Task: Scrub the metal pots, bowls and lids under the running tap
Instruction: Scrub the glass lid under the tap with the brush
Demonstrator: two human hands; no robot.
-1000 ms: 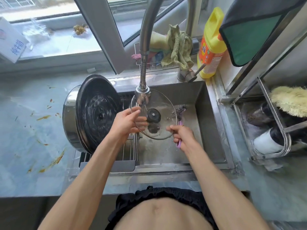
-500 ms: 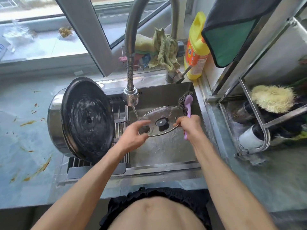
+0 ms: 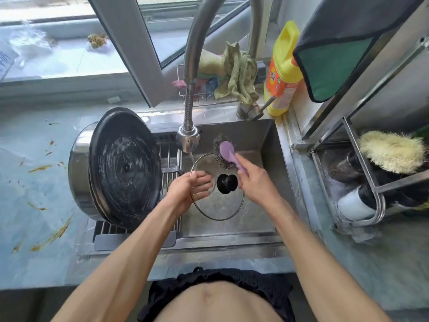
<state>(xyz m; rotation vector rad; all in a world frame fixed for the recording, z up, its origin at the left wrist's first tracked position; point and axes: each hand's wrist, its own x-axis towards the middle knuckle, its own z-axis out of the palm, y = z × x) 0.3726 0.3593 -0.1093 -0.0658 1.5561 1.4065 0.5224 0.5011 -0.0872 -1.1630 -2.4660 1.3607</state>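
I see daylight through an open window [image 3: 130, 43] above a stained grey countertop [image 3: 34, 182].

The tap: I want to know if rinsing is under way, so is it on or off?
On. A thin stream of water falls from the tap onto the edge of the glass lid.

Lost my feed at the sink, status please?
Left hand grips lid rim under tap. Right hand holds scrubber on lid's far edge. Nothing in the way.
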